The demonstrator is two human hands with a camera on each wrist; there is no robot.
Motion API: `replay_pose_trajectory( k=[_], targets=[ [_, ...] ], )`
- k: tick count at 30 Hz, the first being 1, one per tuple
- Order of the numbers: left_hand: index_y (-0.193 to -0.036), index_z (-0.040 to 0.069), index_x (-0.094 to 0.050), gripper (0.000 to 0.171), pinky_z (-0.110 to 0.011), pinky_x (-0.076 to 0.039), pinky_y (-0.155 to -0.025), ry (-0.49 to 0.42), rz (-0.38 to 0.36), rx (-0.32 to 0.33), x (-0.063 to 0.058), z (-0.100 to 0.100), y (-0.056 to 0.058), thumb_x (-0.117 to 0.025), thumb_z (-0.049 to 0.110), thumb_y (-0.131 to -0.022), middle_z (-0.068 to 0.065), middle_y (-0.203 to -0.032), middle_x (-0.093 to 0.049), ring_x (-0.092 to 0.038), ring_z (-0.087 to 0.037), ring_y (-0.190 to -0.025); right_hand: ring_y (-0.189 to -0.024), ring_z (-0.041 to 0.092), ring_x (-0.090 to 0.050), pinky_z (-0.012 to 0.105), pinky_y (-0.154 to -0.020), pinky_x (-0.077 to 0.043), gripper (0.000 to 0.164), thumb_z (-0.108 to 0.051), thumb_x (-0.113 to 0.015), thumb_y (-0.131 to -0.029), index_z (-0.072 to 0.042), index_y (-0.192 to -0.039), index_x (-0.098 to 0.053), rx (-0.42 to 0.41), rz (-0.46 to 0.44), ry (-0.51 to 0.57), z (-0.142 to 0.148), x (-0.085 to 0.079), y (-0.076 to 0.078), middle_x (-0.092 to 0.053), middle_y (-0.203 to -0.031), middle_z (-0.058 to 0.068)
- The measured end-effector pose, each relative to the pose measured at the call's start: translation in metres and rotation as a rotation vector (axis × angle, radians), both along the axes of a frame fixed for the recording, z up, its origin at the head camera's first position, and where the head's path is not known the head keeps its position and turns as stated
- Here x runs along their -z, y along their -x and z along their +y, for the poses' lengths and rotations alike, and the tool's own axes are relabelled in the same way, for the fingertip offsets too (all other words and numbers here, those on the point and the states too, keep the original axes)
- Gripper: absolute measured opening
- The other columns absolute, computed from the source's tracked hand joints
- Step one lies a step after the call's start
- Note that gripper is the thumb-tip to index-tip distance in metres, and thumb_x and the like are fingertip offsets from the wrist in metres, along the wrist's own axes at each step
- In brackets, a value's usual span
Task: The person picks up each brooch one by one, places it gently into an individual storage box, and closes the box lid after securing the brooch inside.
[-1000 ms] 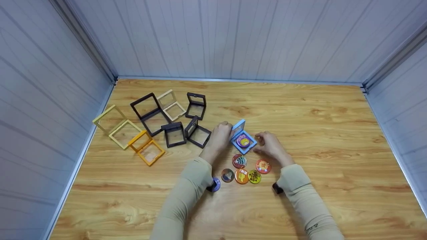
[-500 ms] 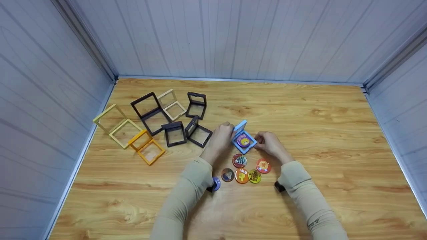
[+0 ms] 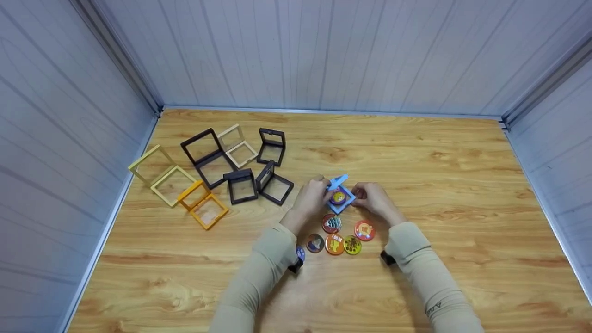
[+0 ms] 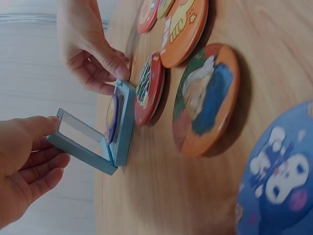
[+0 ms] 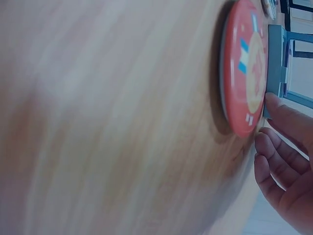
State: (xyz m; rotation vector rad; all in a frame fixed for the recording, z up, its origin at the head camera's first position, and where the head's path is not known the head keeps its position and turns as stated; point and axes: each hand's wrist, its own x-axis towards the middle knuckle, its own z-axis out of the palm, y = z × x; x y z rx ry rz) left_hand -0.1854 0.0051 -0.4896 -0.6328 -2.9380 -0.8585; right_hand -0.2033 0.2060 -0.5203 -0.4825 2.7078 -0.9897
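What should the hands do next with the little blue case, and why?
Probably the left hand should gently tip the lid down: the purple badge already lies inside the blue case, the left hand holds the tilted-open lid, and the right hand has its thumb against the case's corner.

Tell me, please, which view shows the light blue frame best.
The left wrist view: the light blue frame appears large, lid and base both visible. The head view shows it small, partly behind the left hand; the right wrist view crops it.
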Motion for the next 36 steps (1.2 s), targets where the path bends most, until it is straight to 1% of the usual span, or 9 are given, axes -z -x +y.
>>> replay_pose_trajectory(
  k=[4,11,15,19,23,28,34,36],
  targets=[
    [-0.094,0.002,-0.064,0.021,-0.026,-0.049,-0.062,0.008,-0.022,0.012,0.0,0.004,-0.002,-0.058,0.021,-0.087,-0.005,-0.085,-0.057,-0.058,-0.016,-0.075,-0.063,0.016,-0.052,0.028,-0.058,-0.044,0.017,-0.006,-0.07,-0.074,-0.001,-0.089,-0.064,-0.007,0.008,-0.003,0.001,0.001,0.0,-0.057,-0.068,0.003],
    [-0.093,0.004,-0.065,0.019,-0.028,-0.048,-0.066,0.059,0.024,0.04,0.005,0.01,-0.007,-0.062,0.02,-0.084,-0.005,-0.087,-0.058,-0.058,-0.018,-0.078,-0.064,0.017,-0.054,0.029,-0.058,-0.044,0.017,-0.008,-0.07,-0.074,-0.001,-0.087,-0.063,-0.016,0.034,-0.018,0.001,0.0,-0.001,-0.058,-0.07,0.005],
    [-0.087,0.005,-0.064,0.018,-0.028,-0.048,-0.064,0.071,0.024,0.046,0.008,0.015,-0.01,-0.064,0.022,-0.082,-0.005,-0.085,-0.056,-0.056,-0.017,-0.075,-0.064,0.017,-0.054,0.029,-0.057,-0.044,0.015,-0.008,-0.07,-0.075,-0.001,-0.086,-0.062,-0.023,0.047,-0.018,0.001,0.001,-0.001,-0.058,-0.069,0.005],
    [-0.085,0.005,-0.063,0.019,-0.029,-0.048,-0.065,0.131,0.041,0.063,0.011,0.018,-0.013,-0.065,0.023,-0.081,-0.005,-0.086,-0.057,-0.056,-0.018,-0.076,-0.062,0.017,-0.053,0.029,-0.056,-0.044,0.014,-0.007,-0.07,-0.075,-0.001,-0.083,-0.061,-0.026,0.063,-0.019,0.002,0.001,-0.001,-0.058,-0.068,0.006],
    [-0.087,0.004,-0.063,0.021,-0.03,-0.048,-0.07,0.199,0.066,0.084,0.015,0.021,-0.013,-0.065,0.024,-0.081,-0.007,-0.092,-0.058,-0.057,-0.02,-0.082,-0.062,0.016,-0.053,0.029,-0.056,-0.044,0.014,-0.006,-0.07,-0.074,-0.001,-0.085,-0.062,-0.024,0.066,-0.007,0.002,0.001,0.0,-0.058,-0.068,0.006],
    [-0.085,0.004,-0.064,0.017,-0.03,-0.049,-0.073,0.227,0.097,0.115,0.02,0.026,-0.014,-0.065,0.021,-0.08,-0.009,-0.098,-0.059,-0.058,-0.02,-0.085,-0.062,0.016,-0.053,0.028,-0.056,-0.044,0.018,-0.005,-0.07,-0.074,0.0,-0.09,-0.063,-0.021,0.064,0.009,0.002,0.001,-0.001,-0.058,-0.068,0.005],
    [-0.09,0.005,-0.067,0.02,-0.03,-0.049,-0.077,0.275,0.077,0.135,0.026,0.03,-0.014,-0.067,0.021,-0.079,-0.007,-0.103,-0.057,-0.057,-0.02,-0.091,-0.062,0.016,-0.052,0.028,-0.056,-0.044,0.018,-0.005,-0.069,-0.074,0.001,-0.09,-0.063,-0.019,0.061,0.016,0.001,0.001,-0.001,-0.058,-0.068,0.004],
    [-0.089,0.005,-0.067,0.02,-0.03,-0.049,-0.076,0.276,0.084,0.132,0.028,0.03,-0.015,-0.068,0.022,-0.077,-0.007,-0.101,-0.057,-0.057,-0.02,-0.09,-0.062,0.015,-0.052,0.027,-0.056,-0.043,0.018,-0.004,-0.07,-0.074,0.001,-0.089,-0.063,-0.019,0.057,0.02,0.001,0.002,-0.001,-0.057,-0.067,0.004]
  ],
)
